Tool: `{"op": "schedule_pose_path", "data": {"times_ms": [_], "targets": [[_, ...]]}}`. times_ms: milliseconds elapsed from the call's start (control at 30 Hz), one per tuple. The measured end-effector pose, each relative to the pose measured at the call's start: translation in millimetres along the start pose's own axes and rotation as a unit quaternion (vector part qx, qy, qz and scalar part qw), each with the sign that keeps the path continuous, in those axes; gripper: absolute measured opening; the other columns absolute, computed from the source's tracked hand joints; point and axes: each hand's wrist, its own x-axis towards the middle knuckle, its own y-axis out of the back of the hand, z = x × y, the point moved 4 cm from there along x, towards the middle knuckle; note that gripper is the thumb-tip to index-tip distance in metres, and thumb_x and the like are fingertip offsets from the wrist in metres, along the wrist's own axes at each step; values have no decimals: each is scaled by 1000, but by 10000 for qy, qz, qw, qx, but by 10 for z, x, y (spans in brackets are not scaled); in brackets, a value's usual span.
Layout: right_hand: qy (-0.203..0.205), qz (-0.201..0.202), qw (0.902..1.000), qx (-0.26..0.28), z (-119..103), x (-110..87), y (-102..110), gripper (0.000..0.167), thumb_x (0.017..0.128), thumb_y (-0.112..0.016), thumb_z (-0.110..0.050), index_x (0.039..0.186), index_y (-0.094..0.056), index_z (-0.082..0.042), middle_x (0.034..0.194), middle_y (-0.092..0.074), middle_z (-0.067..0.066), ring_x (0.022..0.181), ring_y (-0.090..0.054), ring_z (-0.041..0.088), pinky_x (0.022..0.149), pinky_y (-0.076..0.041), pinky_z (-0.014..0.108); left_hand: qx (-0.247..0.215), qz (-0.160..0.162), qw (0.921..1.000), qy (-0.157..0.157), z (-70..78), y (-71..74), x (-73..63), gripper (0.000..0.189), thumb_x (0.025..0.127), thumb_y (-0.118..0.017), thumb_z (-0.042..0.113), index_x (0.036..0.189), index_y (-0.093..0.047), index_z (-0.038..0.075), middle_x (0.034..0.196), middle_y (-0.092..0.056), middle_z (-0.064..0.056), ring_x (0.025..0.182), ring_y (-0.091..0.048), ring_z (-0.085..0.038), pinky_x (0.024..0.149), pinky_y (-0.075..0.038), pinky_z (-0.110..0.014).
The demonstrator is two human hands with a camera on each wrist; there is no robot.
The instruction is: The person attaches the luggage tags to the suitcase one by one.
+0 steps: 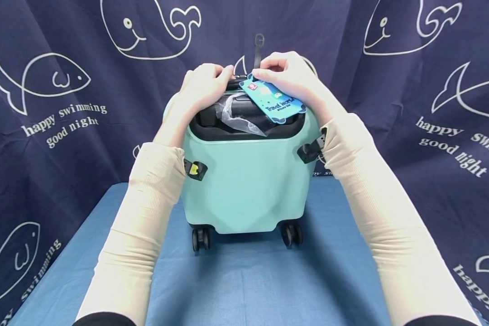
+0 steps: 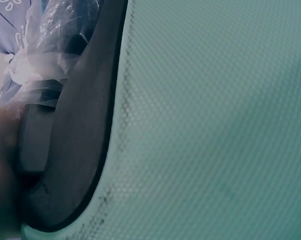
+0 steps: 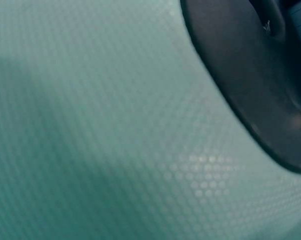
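Note:
A mint-green suitcase [image 1: 246, 181] stands upright on its wheels in the head view, with a black panel round its top handle [image 1: 238, 81]. My left hand [image 1: 201, 88] lies over the top left edge, thumb reaching toward the handle; its fingertips are hidden behind. On the other side, my right hand [image 1: 293, 77] pinches the black strap [image 1: 257, 56] of a blue luggage tag [image 1: 273, 102], thumb at the tag's upper corner. The strap's looped end sticks up above. Crumpled clear plastic wrap [image 1: 238, 115] hangs below the handle. Both wrist views show mostly the textured green shell [image 2: 205, 125] [image 3: 105, 115].
The suitcase's black wheels [image 1: 292, 234] rest on a blue cloth-covered table [image 1: 244, 280]. A dark blue curtain [image 1: 65, 149] with white whale and fish drawings hangs close behind. Black wrist-worn devices [image 1: 309, 151] [image 1: 195, 170] sit near the shell on both sides.

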Motion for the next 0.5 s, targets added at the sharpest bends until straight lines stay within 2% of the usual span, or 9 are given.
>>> {"op": "schedule_pose_path", "data": {"times_ms": [133,200,300,400,500], "targets": [[-60,5,10000,-41,10,-1,10,32,86,-57,-50,97,-67,-21,89,-59,-9,82,-47,7,73,-29,21,-190,-21,9998,-15,0,6,-1,45,100,-26,40,122,-63,26,128,-59,9,123,-49,-13,108,-26,-35],[-66,18,10000,-52,12,-2,15,32,86,-58,-50,97,-68,-21,89,-59,-9,82,-47,7,73,-29,20,-151,-23,9999,-67,10,7,-2,44,100,-26,38,123,-62,27,130,-58,9,125,-48,-14,108,-26,-36],[-39,17,10000,-10,10,-5,14,32,86,-58,-48,98,-68,-20,89,-59,-9,81,-47,7,73,-30,20,41,-69,10000,-57,23,1,2,45,100,-25,38,124,-60,24,129,-58,4,126,-46,-18,109,-24,-39],[2,9,10000,71,-1,-5,7,31,86,-58,-47,97,-68,-19,88,-60,-9,80,-48,7,73,-30,19,333,-128,9993,61,24,-9,25,49,100,-21,42,119,-60,17,123,-59,-4,126,-46,-25,108,-25,-43],[26,5,9999,111,-14,-3,3,30,87,-59,-46,96,-68,-19,87,-59,-9,80,-48,7,72,-30,19,517,-205,9983,154,23,-13,44,54,100,-17,44,116,-59,13,125,-58,-8,127,-45,-28,107,-26,-46]]}}
